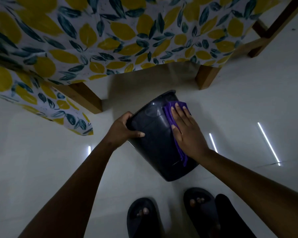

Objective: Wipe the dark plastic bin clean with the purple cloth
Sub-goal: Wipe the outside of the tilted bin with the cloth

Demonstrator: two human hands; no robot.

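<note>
The dark plastic bin (pixel 155 143) is held tilted above the white floor, its rim pointing away toward the table and its base toward me. My left hand (pixel 123 129) grips the bin's left side near the rim, thumb across the outer wall. My right hand (pixel 187 133) lies flat on the bin's right side, fingers spread, pressing the purple cloth (pixel 169 112) against the wall. The cloth shows above my fingertips and trails down under my palm to a loose end (pixel 183 157).
A table with wooden legs (pixel 88 98) (pixel 206 78) and a lemon-print tablecloth (pixel 110 36) stands just beyond the bin. A chair with the same print (pixel 33 93) is at the left. My feet in dark slippers (pixel 143 219) stand below on the glossy white floor (pixel 248 109).
</note>
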